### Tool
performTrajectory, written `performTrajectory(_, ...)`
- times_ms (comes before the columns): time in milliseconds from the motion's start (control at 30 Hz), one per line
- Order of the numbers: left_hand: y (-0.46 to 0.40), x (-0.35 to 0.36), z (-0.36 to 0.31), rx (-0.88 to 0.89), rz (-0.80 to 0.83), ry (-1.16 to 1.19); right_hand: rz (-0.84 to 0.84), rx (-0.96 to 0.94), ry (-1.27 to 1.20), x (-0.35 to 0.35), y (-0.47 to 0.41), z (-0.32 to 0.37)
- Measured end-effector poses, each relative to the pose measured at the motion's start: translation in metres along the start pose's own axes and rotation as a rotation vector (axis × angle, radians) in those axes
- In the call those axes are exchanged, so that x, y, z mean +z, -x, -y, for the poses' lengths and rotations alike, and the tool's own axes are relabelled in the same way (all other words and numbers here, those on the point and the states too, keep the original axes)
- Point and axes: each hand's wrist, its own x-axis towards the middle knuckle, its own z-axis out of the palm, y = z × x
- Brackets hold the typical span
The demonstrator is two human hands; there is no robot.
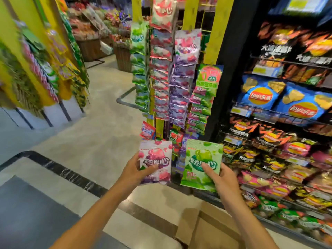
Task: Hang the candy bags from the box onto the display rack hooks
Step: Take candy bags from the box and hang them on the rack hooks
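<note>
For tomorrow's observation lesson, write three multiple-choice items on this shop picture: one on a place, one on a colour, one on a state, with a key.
1. Where is the cardboard box?
A. on the floor, below the hands
B. on a crisp shelf
C. hanging from the rack

2. What colour is the bag in the right hand?
A. blue
B. green
C. orange

3. What is the state of the pink bag?
A. hung on a hook
B. lying on the floor
C. held in the left hand

Key: 1 A, the box sits low on the floor between the forearms. 2 B, the green bag is pinched by that hand's thumb and fingers. 3 C, the left hand grips it in front of the rack, below the hung rows.
</note>
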Motion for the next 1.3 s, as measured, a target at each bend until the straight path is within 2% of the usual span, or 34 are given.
performTrajectory(267, -0.013, -0.166, -0.039, 0.116, -0.071, 0.032, 0.014, -0.100, 0.027, 0.162, -0.016, 0.051)
performTrajectory(467, -0.039, -0.233, -0.069, 0.200, -0.055, 0.061, -0.012, -0.159, 0.030, 0.226, -0.031, 0.079)
performTrajectory(833, -0.147, -0.239, -0.112, 0.317, -0.058, 0.003, -0.119, -0.356, 0.043, 0.245, -0.124, 0.113)
performTrajectory(1033, -0.222, -0.228, -0.159, 0.358, -0.068, -0.071, -0.180, -0.436, 0.007, 0.247, -0.198, 0.150)
performTrajectory(1300, -0.309, -0.223, -0.226, 0.470, -0.087, -0.052, -0.118, -0.595, 0.012, 0.257, -0.294, 0.203)
